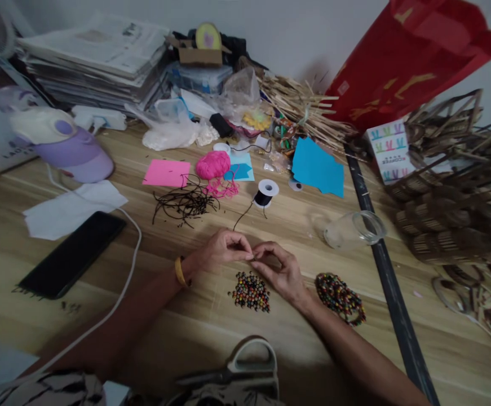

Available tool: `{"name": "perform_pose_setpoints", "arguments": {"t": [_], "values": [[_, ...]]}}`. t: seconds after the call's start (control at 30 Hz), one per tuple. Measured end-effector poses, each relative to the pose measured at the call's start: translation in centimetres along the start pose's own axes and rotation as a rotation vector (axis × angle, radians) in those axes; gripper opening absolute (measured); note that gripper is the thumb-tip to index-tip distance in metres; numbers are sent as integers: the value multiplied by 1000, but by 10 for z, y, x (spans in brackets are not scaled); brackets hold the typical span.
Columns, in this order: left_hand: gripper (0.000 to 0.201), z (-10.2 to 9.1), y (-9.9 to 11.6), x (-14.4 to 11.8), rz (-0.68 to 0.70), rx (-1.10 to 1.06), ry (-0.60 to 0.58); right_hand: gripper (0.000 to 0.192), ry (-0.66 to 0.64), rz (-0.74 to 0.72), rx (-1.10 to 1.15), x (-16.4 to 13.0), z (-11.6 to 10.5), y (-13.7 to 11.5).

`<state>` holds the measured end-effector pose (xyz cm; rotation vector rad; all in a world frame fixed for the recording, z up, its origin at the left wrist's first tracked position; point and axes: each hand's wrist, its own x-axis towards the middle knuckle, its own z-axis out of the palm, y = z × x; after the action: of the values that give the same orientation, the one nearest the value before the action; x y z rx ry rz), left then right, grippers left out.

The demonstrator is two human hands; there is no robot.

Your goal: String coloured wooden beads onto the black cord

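Note:
My left hand (228, 248) pinches with its fingertips, and a thin black cord (243, 216) runs into it from a white spool (266, 193) wound with black cord. Fingertip to fingertip with it, my right hand (282, 270) is also closed in a pinch. Something tiny and dark shows between the two hands, too small to name. Just below them lies a loose pile of multicoloured round beads (251, 292). Right of my right wrist rests a coil of strung beads (341, 299). Scissors (251, 361) with a pale handle lie near my body.
Cut black cords (184, 200), pink yarn (212, 165) and blue paper (318, 167) lie beyond my hands. A glass jar (355, 229) lies on its side at right. At left are a phone (73, 254) and a white cable (137, 248) crossing by my left arm.

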<state>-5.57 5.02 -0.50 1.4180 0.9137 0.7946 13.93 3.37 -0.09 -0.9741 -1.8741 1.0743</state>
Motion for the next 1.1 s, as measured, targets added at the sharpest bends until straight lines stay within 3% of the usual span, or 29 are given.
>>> {"name": "perform_pose_setpoints", "arguments": {"t": [0.47,0.83,0.9,1.03,1.1], "values": [[12,-2,-4,1,36,39,-55,7,-20,-99,-50,-1,-1,10],[10,-8,8,-1,27,236,-134,10,-75,-230,-179,-8,-2,17],[10,-11,14,-3,-1,254,-213,11,-57,-236,-191,-9,-2,18],[3,-14,25,-10,-27,376,-491,10,-40,-251,-190,-11,-1,17],[10,-11,27,-13,-26,443,-541,10,-47,-251,-192,-11,0,16]]}}
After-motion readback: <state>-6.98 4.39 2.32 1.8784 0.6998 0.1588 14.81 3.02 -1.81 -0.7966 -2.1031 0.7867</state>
